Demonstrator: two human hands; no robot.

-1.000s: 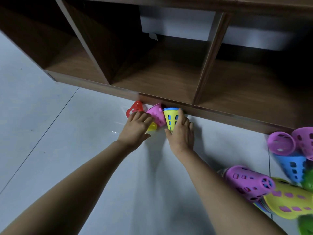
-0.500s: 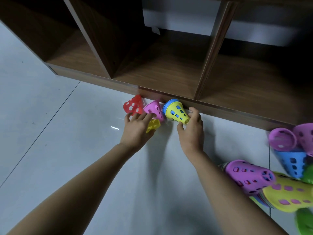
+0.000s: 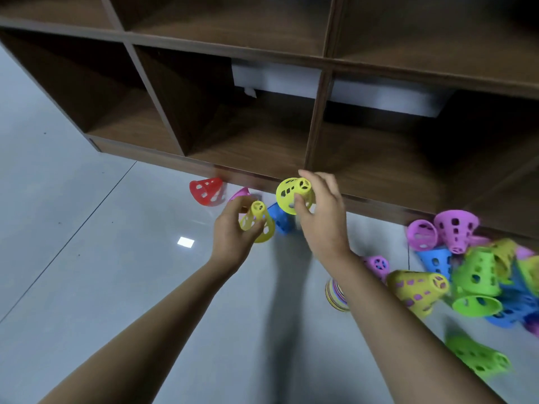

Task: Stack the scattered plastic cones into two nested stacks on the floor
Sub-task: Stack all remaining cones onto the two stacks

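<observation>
My left hand (image 3: pixel 233 231) holds a small yellow perforated cone (image 3: pixel 256 223) above the floor, narrow end up. My right hand (image 3: pixel 320 211) grips a second yellow cone (image 3: pixel 293 195), its narrow end turned towards me. Between and below the two hands a blue cone (image 3: pixel 281 218) lies on the floor. A red cone (image 3: pixel 207 191) lies on its side by the shelf base, and a pink cone (image 3: pixel 240 194) peeks out behind my left hand. A nested stack lying on its side (image 3: pixel 337 293) shows beside my right forearm.
A dark wooden shelf unit (image 3: pixel 262 135) with open compartments stands on the grey tiled floor (image 3: pixel 102 272) right behind the cones. A pile of pink, yellow, green and blue cones (image 3: pixel 472 275) crowds the right side. One green cone (image 3: pixel 478 357) lies nearer me.
Both hands have lifted off the floor, each with a yellow cone. The blue cone that sat inside the right hand's yellow one now lies on the floor. The view has tilted upward.
</observation>
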